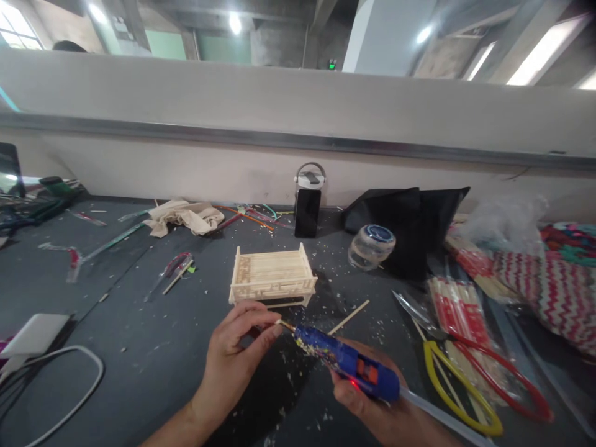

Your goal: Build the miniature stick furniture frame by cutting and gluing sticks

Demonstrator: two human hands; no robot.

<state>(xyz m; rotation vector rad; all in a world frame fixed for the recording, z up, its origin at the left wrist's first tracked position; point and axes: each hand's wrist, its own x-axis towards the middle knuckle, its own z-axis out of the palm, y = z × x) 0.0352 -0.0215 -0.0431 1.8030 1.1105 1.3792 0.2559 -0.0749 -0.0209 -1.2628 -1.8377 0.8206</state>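
My right hand (367, 397) is wrapped round a blue hot glue gun (347, 360), its red light glowing and a clear glue stick (442, 419) coming out of the back. The gun's nozzle points left, at the fingertips of my left hand (237, 341). Thumb and forefinger there pinch a tiny pale piece (279, 321), seemingly wood, right at the nozzle tip. Just beyond my left hand stands a small frame built of wooden sticks (274, 273), with a slatted top. A loose wooden stick (349, 316) lies behind the glue gun.
Scissors (465, 372) with red and yellow handles lie at right beside packed wooden sticks (459, 307). A clear jar (371, 247), a phone (307, 213) and a crumpled cloth (184, 217) are farther back. A white power bank (37, 335) with its cable sits at left.
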